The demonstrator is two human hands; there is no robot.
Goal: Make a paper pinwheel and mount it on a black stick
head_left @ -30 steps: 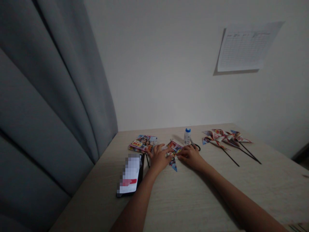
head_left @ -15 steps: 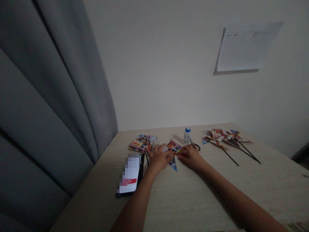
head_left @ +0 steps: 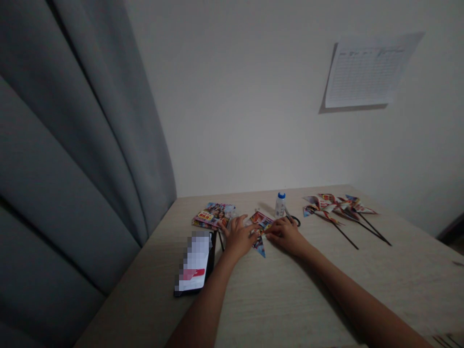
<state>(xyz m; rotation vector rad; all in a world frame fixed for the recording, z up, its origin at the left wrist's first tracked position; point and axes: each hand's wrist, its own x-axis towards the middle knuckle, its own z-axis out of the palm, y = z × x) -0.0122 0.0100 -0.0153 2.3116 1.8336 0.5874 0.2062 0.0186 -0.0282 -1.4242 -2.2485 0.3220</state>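
the left hand (head_left: 237, 238) lies palm down over the left part of a folded, brightly printed paper (head_left: 261, 220) near the middle of the table (head_left: 290, 304). its grip is loose and spread, the fingers fanned apart, with those on the right side touching the paper and the thumb or fingers pressing no visible edge together. the right hand (head_left: 288, 237) comes in from the near right, its fingers bent and drawn close together at the paper's right side. that grip is narrow, and its fingertips touch the paper close to its middle; whether they pinch it or only press it down, i cannot tell. one pointed blue corner of the paper sticks out toward the near side, between the two hands.

to the far left of the left hand is a stack of printed sheets (head_left: 213, 213), and a dark stick (head_left: 221, 241) lies just beside the wrist. a phone (head_left: 195, 263) rests to the near left, its screen lit. beyond the right hand, a blue-capped bottle (head_left: 280, 205) stands upright, with scissors (head_left: 294, 221) just beside it. farther right, paper pinwheels (head_left: 328, 205) on dark sticks lie grouped together.
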